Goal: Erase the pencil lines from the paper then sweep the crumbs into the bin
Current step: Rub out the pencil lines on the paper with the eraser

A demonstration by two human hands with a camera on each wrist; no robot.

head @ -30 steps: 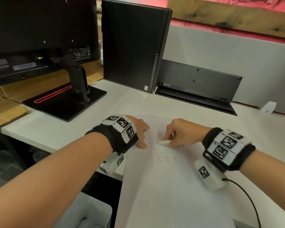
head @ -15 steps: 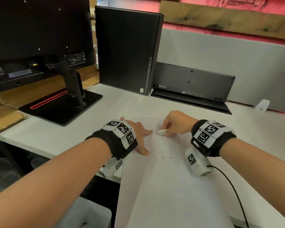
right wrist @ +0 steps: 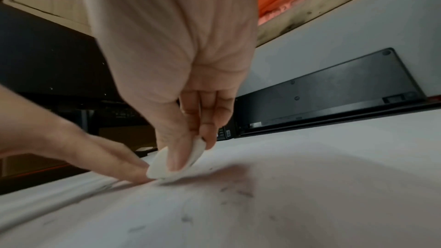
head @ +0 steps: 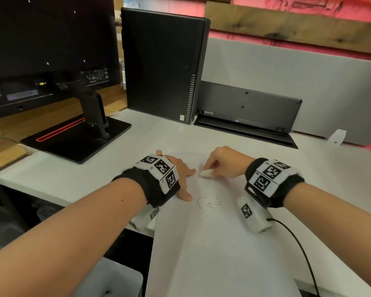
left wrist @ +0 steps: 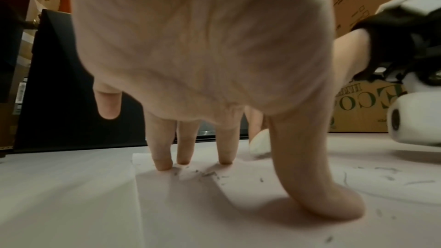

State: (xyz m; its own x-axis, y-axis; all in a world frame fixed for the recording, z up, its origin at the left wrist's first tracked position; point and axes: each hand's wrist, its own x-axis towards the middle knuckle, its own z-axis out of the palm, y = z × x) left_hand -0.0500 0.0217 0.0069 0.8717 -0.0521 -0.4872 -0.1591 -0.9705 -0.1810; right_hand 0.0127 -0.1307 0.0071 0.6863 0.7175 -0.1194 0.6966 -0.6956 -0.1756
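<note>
My head camera looks forward and down over both wrists onto the paper point(head: 212, 243). Each wrist camera sits low on the surface, close behind its grip, looking along the fingers. All three share the eraser point(head: 206, 173) and the paper round it.

Both forearms reach toward 12 o'clock. The left hand point(head: 178, 170) lies flat, fingers spread and straight. At its 3 o'clock, the right hand point(head: 225, 162) curls, thumb and fingers pinching.
</note>
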